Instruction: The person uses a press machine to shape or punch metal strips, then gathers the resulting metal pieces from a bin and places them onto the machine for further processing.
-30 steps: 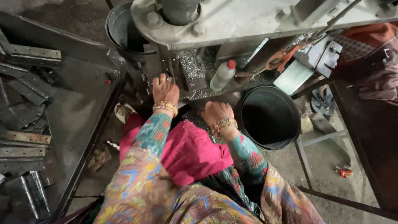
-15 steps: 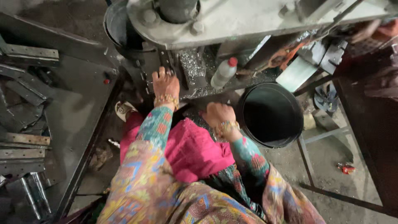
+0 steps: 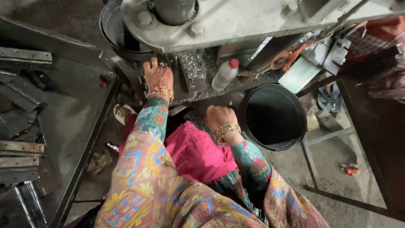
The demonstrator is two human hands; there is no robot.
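Two bare hands work at the foot of a grey metal press, seen from above. At nine o'clock, flat steel strips lie stacked on a dark metal table, with more strips and two bright rods toward seven o'clock. At eleven o'clock a round metal tub sits partly under the press head.

Just left of centre, the left hand, ringed with gold and red bangles, lies palm down with fingers spread on the machine's bed, close beside a heap of small shiny metal pieces; it grips nothing that can be seen. Below it, a pale sandal shows beside a pink cloth spread over the person's lap.

At centre, the right hand, also bangled, is curled into a loose fist just below the bed's edge; whether it holds anything cannot be told. A white plastic bottle with a red cap lies tilted on the bed at twelve o'clock from that hand. Just right of the fist, at three o'clock, stands a black bucket, its mouth open and dark. A pale green sheet leans at one o'clock, and a small red scrap lies on the floor at four o'clock.
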